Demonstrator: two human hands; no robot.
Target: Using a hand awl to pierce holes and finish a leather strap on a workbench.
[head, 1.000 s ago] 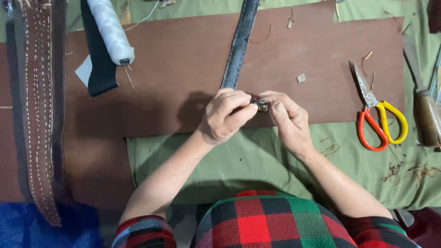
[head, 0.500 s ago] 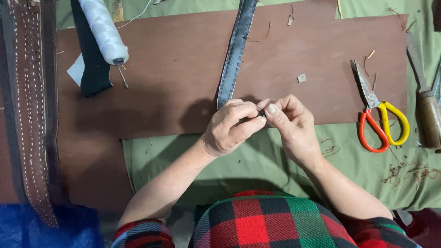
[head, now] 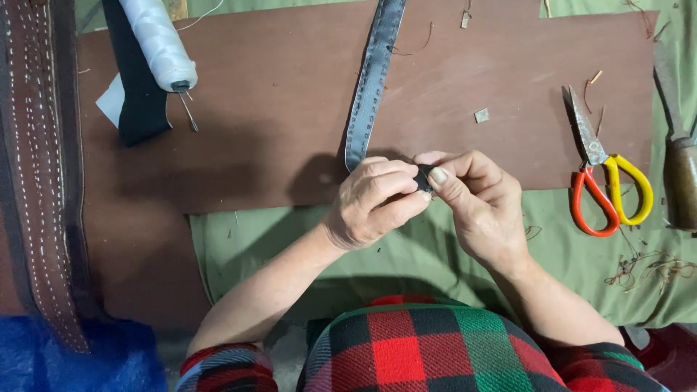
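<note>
The left hand (head: 374, 199) and right hand (head: 472, 199) meet fingertip to fingertip over the near edge of a large reddish-brown leather sheet (head: 290, 131). Both are closed narrowly, pinching between thumbs and forefingers the near end of a long grey stitched leather strap (head: 372, 80). A small dark bit shows at the pinch, but whether it is a fitting or the strap's folded end cannot be told. From the fingers the strap runs straight away from the person across the brown sheet and out of the top of the view.

Under the wrists lies an olive-green cloth (head: 406, 254) covering the counter. Well to the right of the right hand lie scissors with one red and one yellow handle loop (head: 602, 181), blades pointing away, and beyond them, at the right edge, a tool with a brown wooden handle (head: 681, 174). A small pale scrap (head: 481, 115) sits on the brown sheet just beyond the right hand.

Far beyond and to the left of the left hand lies a white spool of thread (head: 158, 42), resting across a black strip of material (head: 138, 94). At the far left edge runs a wide brown belt with rows of white stitching (head: 40, 167).
</note>
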